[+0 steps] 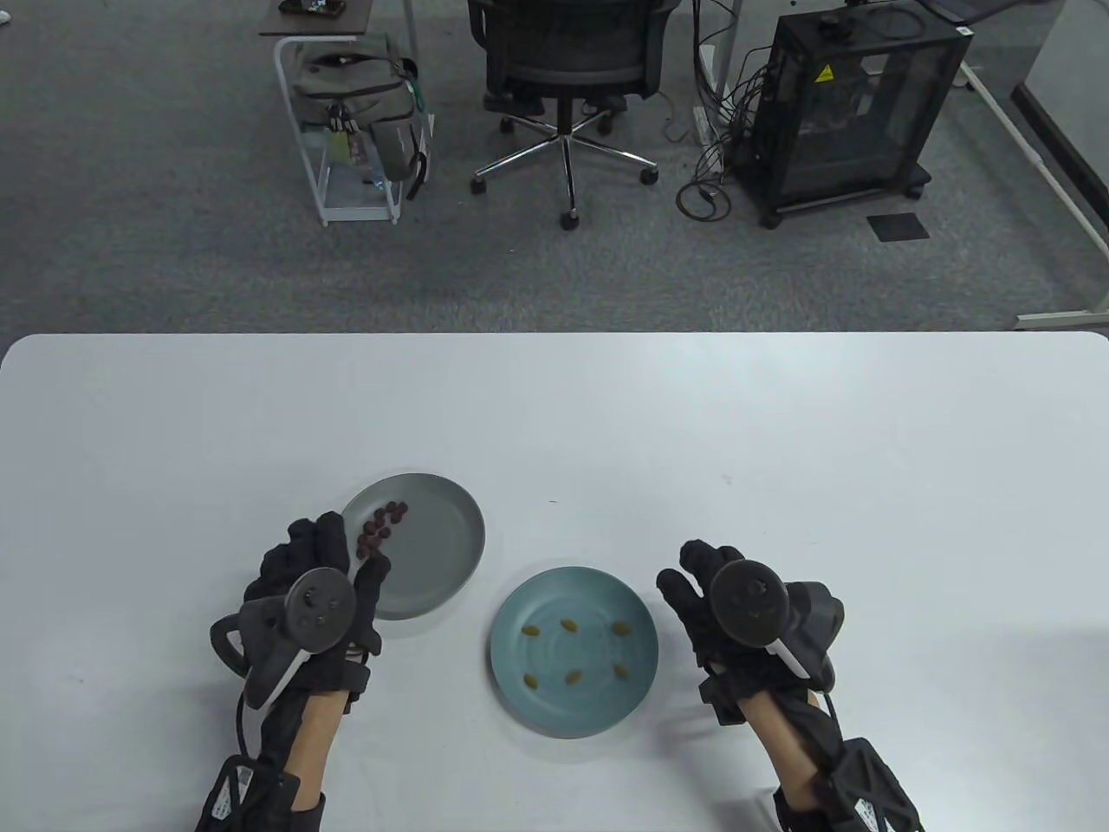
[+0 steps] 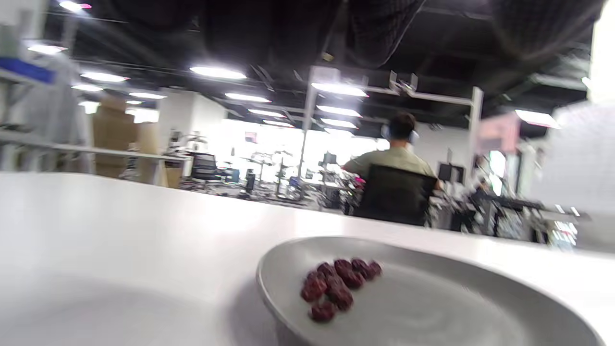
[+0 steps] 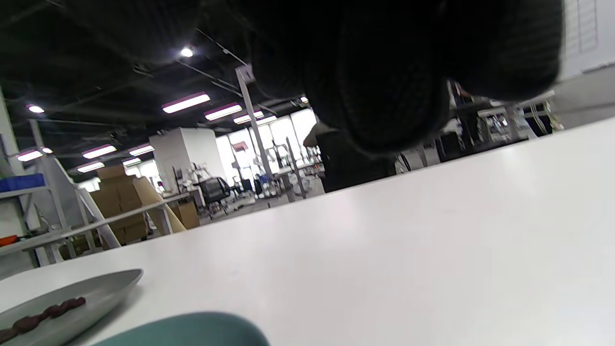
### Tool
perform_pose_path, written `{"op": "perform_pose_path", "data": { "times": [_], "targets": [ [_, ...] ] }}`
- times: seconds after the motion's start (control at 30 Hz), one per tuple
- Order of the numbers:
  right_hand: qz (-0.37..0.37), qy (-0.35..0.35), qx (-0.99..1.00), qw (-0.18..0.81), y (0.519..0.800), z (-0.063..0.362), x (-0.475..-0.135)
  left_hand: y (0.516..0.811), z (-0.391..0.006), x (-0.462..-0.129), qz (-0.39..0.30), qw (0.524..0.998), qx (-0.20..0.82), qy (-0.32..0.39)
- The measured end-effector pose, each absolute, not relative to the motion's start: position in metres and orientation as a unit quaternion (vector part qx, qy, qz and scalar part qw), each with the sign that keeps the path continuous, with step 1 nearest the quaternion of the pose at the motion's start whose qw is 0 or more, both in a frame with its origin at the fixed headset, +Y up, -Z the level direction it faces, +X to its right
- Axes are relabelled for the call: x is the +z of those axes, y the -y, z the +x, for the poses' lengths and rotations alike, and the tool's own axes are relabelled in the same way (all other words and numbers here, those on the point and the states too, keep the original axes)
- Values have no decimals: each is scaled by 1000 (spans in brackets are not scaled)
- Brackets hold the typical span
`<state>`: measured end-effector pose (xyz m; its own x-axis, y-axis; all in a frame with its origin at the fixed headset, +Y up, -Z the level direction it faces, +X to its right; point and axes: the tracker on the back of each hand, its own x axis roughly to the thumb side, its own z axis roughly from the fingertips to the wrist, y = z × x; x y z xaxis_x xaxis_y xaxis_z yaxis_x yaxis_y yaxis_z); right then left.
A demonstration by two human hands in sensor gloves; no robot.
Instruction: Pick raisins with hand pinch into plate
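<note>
A grey plate holds a cluster of several dark red raisins near its left side. A teal plate to its right holds several yellow-green raisins. My left hand hovers over the grey plate's left rim, thumb and fingers apart, just short of the red raisins. In the left wrist view the raisins lie below my blurred fingers, and nothing is held. My right hand is loosely curled just right of the teal plate, and I see nothing in it.
The white table stretches far and right of the plates, with two tiny specks on it. In the right wrist view the grey plate and the teal plate's rim lie at the lower left. An office chair stands beyond the table.
</note>
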<state>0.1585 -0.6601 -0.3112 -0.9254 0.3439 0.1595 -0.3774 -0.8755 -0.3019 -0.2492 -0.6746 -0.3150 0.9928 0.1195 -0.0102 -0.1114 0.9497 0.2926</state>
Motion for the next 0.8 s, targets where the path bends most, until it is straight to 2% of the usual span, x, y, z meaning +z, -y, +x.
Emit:
{"op": "perform_pose_path", "data": {
  "times": [0.07,0.13,0.3,0.5,0.8],
  "targets": [
    [58,181,968,163,662,156,-308,676,-240,-314,109,993,37,17],
    [64,153,980,112,666,152,-308,678,-234,-314,87,995,28,31],
    [36,156,987,-1,673,147,-307,681,-230,-314,77,996,19,43],
    [61,151,986,22,679,147,-310,677,-231,-312,89,995,25,41],
    [46,151,987,35,682,145,-309,682,-230,-314,82,995,31,38]
  ]
}}
